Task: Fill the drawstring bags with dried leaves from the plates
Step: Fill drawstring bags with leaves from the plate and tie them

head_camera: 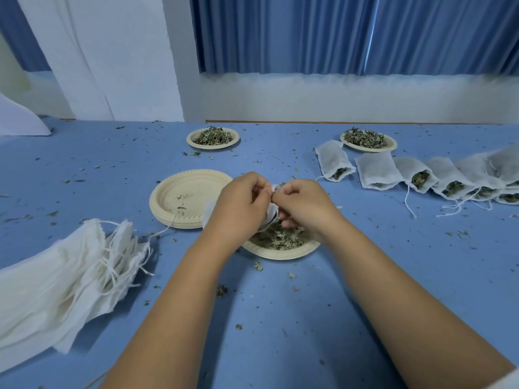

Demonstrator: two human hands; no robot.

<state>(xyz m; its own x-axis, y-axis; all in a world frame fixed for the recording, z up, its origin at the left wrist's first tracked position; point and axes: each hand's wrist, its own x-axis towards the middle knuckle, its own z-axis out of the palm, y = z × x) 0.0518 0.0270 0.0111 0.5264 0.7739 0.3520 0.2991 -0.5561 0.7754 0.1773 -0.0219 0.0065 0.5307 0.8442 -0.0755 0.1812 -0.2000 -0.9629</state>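
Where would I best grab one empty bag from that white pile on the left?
Probably pinch the mouth edge of the topmost bag in the pile of empty white cloth drawstring bags, coming from the right: the mouths and strings fan apart there, while the closed ends lie stacked.

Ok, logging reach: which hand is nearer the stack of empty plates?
Left. The left hand sits just beside the stack of empty plates, at its right edge; the right hand is farther right, past the left.

Blue table cover [393, 276], speckled with green-brown crumbs. Cream plates [185, 192], ribbed rims. Dull green dried leaves [280, 237]. White gauzy bags [376, 169], white strings [408, 200]. Off-white pile of empty bags [56, 276]. Blue pleated curtain [309, 32]. White wall [337, 99].
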